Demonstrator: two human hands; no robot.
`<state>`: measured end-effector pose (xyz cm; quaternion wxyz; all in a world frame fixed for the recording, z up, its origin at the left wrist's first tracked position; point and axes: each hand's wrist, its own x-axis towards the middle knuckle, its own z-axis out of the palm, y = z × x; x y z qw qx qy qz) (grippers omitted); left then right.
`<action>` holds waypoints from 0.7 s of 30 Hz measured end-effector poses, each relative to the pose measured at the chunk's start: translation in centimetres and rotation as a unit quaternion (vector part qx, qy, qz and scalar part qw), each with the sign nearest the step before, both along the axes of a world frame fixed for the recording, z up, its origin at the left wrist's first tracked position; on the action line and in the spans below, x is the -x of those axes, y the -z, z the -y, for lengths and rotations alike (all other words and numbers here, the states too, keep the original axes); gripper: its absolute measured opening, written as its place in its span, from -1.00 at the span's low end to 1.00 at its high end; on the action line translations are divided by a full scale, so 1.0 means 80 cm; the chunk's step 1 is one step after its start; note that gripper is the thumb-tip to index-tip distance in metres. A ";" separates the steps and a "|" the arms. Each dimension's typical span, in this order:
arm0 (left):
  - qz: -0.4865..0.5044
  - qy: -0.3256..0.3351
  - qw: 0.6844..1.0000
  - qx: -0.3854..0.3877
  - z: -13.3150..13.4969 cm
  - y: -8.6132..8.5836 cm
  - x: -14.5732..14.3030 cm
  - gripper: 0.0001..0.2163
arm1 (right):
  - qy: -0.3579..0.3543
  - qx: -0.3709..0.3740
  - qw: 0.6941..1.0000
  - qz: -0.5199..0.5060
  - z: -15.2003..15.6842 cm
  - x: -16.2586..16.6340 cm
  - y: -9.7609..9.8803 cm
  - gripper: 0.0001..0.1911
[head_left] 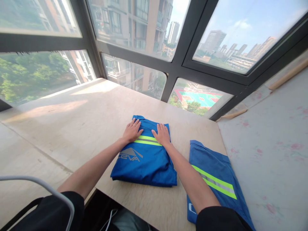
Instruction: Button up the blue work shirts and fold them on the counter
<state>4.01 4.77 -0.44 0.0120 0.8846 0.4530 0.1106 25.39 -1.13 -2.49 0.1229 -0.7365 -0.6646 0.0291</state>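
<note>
A folded blue work garment (149,170) with a yellow-green and silver reflective stripe and a grey "CEVA" print lies on the pale stone-look sill. My left hand (132,130) rests flat on its upper left part, fingers spread, a ring on one finger. On the upper right part lies my right hand (162,134), palm down with its fingers stretched out. Both hands touch the cloth near the stripe, and neither grips it. Beyond my right forearm is a second folded blue garment (214,160) with the same kind of stripe, partly hidden by my arm.
Dark-framed windows (134,53) border the sill (72,128) at the back. A wall with flowered paper (269,154) stands at the right. A white cable (48,187) crosses the lower left. Below the sill's front edge is a dark opening (96,208) with a thin cord.
</note>
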 end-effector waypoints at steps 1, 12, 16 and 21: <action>-0.010 0.022 1.000 -0.010 0.004 0.000 0.002 -0.45 | 0.001 0.000 1.000 0.000 0.000 0.000 0.000 -0.28; -0.043 0.030 0.998 0.027 0.072 0.011 0.057 -0.33 | 0.005 -0.014 1.000 0.000 0.000 0.003 0.000 -0.30; -0.047 0.060 0.997 0.027 0.103 0.016 0.081 -0.31 | 0.003 -0.016 1.000 -0.002 0.000 0.003 -0.001 -0.30; -0.033 0.084 0.996 0.010 0.143 0.011 0.102 -0.35 | 0.003 -0.017 1.000 0.003 -0.001 0.002 0.001 -0.31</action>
